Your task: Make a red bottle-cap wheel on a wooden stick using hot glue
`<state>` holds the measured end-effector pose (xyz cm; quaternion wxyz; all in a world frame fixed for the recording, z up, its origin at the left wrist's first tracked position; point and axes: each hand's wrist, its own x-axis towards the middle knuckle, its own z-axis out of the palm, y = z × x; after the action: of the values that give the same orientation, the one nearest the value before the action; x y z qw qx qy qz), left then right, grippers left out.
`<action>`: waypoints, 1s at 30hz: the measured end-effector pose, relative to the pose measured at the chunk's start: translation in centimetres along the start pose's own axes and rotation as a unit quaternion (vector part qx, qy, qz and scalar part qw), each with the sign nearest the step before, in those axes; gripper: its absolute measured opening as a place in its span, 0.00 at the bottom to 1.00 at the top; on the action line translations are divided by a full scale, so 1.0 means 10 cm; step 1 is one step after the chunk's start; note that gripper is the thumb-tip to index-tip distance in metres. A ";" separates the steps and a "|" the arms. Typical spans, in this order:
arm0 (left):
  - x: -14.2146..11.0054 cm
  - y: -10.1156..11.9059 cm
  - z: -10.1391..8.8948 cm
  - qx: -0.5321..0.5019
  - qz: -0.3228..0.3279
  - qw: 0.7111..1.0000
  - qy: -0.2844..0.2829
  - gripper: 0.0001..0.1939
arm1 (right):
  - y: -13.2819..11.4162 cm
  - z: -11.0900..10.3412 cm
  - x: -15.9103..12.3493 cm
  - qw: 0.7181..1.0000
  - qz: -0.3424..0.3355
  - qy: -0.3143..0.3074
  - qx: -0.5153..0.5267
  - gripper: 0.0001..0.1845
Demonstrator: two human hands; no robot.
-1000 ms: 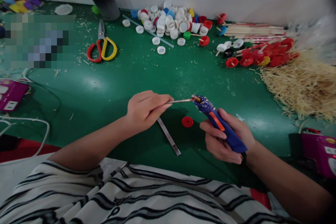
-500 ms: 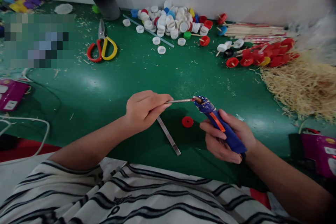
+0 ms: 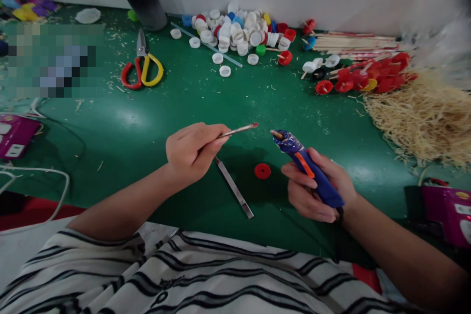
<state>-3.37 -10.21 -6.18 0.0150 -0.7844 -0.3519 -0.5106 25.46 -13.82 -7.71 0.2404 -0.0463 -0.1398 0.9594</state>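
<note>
My left hand (image 3: 191,149) is closed around a thin stick (image 3: 238,130) whose red-tinged tip points right, a short gap from the nozzle of the glue gun. My right hand (image 3: 316,189) grips that blue glue gun (image 3: 307,169) with an orange trigger, nozzle aimed up and left. A single red bottle cap (image 3: 262,170) lies on the green table (image 3: 228,103) between my hands. A flat metal strip (image 3: 234,188) lies just under my left hand.
Red-and-yellow scissors (image 3: 142,66) lie at the back left. A heap of bottle caps (image 3: 241,32) sits by the wall, with red caps on sticks (image 3: 368,76) and a pile of pale straw (image 3: 419,117) to the right. Purple power strips (image 3: 14,135) and cables flank both sides.
The stick tip has left the glue gun nozzle; my left hand drew it back to the left and tilted it upward. The right hand and gun shifted only slightly.
</note>
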 end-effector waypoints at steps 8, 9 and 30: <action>0.02 0.02 0.00 -0.014 0.041 0.995 -0.093 0.06 | -0.01 0.02 0.00 1.000 -0.006 0.013 0.008 0.32; 0.02 0.02 0.00 -0.011 0.042 0.994 -0.097 0.06 | -0.01 0.03 0.00 1.000 -0.005 0.008 0.012 0.32; 0.04 0.06 -0.05 0.018 0.023 0.995 -0.098 0.07 | 0.02 -0.05 -0.06 0.993 0.112 -0.035 0.004 0.34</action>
<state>-3.26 -10.62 -5.38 0.0064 -0.8379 -0.3429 -0.4246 26.02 -14.15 -8.24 0.1266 -0.0274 -0.1379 0.9819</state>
